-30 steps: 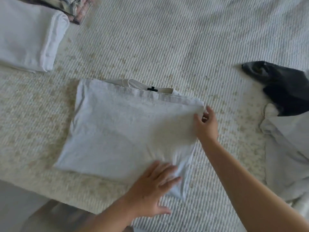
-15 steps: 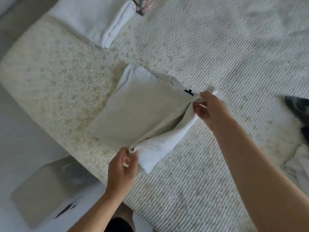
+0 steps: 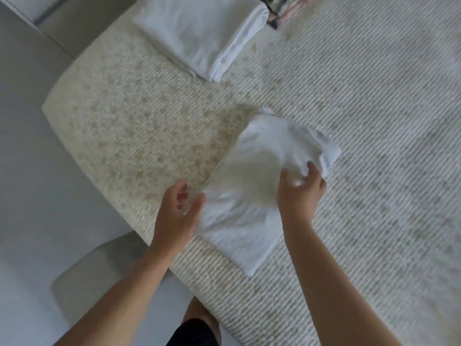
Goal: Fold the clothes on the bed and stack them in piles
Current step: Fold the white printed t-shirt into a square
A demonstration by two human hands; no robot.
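- Two hands at folded white shirt [image 3: 249,221] on bed [image 3: 374,121]
- right hand [image 3: 299,191] fingers spread, pressing shirt
- left hand [image 3: 178,213] loosely open, holding nothing, beside shirt edge
- white folded pile [image 3: 199,33] far corner

We find no legible text, label, brand, number or sign anywhere in the head view; motion blur softens the cloth surfaces, and we can read no marking on them.

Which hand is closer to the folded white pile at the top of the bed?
Left. The left hand hovers open beside the white shirt, below the folded white pile. The right hand rests on the shirt, farther right.
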